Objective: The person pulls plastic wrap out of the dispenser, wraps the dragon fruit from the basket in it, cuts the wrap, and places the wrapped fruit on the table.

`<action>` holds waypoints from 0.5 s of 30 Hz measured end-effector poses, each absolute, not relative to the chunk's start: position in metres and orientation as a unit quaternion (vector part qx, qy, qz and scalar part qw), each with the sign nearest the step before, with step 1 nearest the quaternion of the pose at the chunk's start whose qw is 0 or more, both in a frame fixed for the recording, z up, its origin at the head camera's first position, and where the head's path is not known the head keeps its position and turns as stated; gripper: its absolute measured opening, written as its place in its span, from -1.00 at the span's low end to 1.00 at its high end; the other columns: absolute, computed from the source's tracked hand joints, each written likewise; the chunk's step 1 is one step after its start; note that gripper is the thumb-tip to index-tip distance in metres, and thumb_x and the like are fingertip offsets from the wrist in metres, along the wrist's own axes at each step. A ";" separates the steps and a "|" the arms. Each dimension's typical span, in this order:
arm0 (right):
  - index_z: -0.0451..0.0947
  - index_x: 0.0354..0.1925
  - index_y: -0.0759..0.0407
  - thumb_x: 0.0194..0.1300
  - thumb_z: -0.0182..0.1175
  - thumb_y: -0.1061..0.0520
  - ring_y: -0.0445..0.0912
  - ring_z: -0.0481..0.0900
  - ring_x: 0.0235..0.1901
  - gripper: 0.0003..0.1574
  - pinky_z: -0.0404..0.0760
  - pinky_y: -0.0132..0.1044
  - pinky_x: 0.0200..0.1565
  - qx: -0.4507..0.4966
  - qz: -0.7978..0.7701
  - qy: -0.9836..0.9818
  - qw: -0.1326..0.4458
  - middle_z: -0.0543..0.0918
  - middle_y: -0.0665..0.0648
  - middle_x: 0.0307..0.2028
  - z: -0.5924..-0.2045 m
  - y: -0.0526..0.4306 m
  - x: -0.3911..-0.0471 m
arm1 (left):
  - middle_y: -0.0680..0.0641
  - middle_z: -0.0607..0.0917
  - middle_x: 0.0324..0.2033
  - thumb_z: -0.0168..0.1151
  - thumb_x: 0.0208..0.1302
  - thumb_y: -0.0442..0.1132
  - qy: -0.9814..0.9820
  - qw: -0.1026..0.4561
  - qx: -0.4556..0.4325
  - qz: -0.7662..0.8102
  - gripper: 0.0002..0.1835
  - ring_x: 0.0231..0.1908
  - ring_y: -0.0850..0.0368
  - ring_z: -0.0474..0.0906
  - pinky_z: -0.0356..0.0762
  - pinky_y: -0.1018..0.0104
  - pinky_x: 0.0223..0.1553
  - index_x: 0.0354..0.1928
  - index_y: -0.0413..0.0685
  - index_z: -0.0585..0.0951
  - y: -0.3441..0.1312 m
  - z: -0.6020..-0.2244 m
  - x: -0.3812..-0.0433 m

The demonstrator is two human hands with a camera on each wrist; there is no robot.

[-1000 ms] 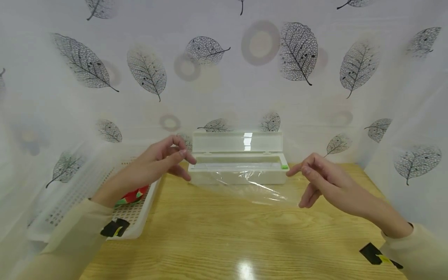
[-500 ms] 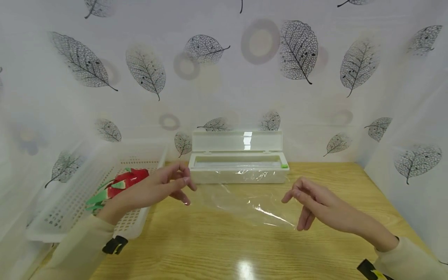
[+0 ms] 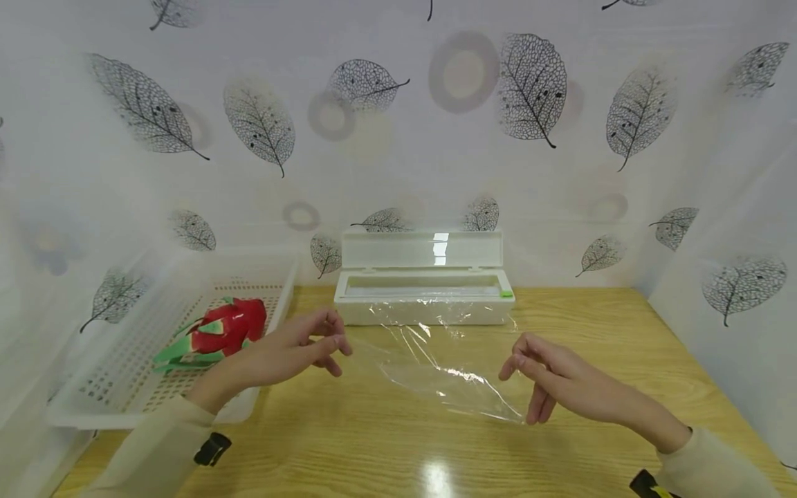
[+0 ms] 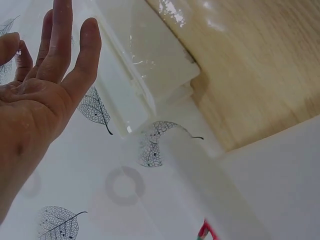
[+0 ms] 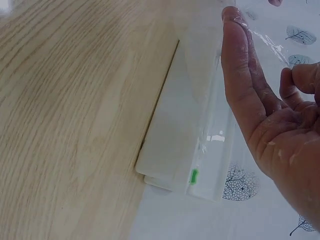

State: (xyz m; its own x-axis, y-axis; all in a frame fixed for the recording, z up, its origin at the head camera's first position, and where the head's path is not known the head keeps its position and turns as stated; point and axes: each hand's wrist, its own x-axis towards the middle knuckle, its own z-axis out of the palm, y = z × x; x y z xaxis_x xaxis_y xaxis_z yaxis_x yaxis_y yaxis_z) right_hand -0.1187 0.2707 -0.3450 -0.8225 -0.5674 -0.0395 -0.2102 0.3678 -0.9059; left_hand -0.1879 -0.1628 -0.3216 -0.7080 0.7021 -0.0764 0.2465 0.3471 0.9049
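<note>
Spanning the space between the two hands, a sheet of clear film (image 3: 448, 380) hangs over the worktop (image 3: 373, 456), running back from the fingers to the front of the white box (image 3: 423, 273) beyond them. The left hand (image 3: 299, 354) pinches one corner between thumb and forefinger, nearly closed, its other fingers spread loosely; the right hand (image 3: 560, 380) pinches the other side likewise, its remaining fingers angled down along the film's edge. The film looks almost weightless, limp and slippery, likely to cling, wrinkle or split under an uneven pull; the front corners seem the best hold, kept level and lightly taut. A basket (image 3: 288, 290) stands just beyond the left fingers' outer side.
</note>
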 end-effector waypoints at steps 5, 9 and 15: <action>0.38 0.01 0.28 0.70 -0.22 0.04 0.04 0.78 -0.50 -0.65 0.75 0.00 -0.48 -0.226 -0.500 0.812 0.199 0.67 0.32 -0.01 -0.353 0.271 -0.118 | -0.26 0.66 0.00 -0.02 0.62 -0.23 0.790 0.236 0.299 0.480 -0.83 -0.14 -0.11 0.77 0.74 0.17 0.02 0.00 -0.22 0.38 -0.162 -0.327 -0.187; 0.42 0.03 0.27 0.70 -0.22 0.05 0.03 0.78 -0.49 -0.64 0.75 -0.02 -0.47 -0.232 -0.498 0.807 0.216 0.66 0.39 -0.10 -0.360 0.272 -0.118 | -0.25 0.67 -0.01 0.00 0.61 -0.21 0.796 0.233 0.299 0.471 -0.83 -0.13 -0.13 0.77 0.73 0.10 0.03 0.01 -0.20 0.41 -0.161 -0.333 -0.186; 0.38 -0.01 0.32 0.70 -0.23 0.10 0.06 0.81 -0.32 -0.66 0.78 -0.06 -0.31 -0.247 -0.503 0.798 0.223 0.60 0.48 0.03 -0.365 0.277 -0.118 | -0.24 0.66 0.01 0.02 0.61 -0.16 0.789 0.246 0.292 0.481 -0.78 -0.09 -0.22 0.75 0.73 0.18 0.04 0.03 -0.19 0.41 -0.160 -0.341 -0.182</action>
State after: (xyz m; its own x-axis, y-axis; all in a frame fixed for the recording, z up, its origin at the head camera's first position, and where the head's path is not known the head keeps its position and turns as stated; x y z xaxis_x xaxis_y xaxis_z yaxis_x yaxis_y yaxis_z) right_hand -0.1184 0.2767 -0.3650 -0.7790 -0.6178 -0.1071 -0.1696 0.3720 -0.9126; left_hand -0.1822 -0.1605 -0.3406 -0.7086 0.6973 -0.1081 0.2237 0.3672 0.9028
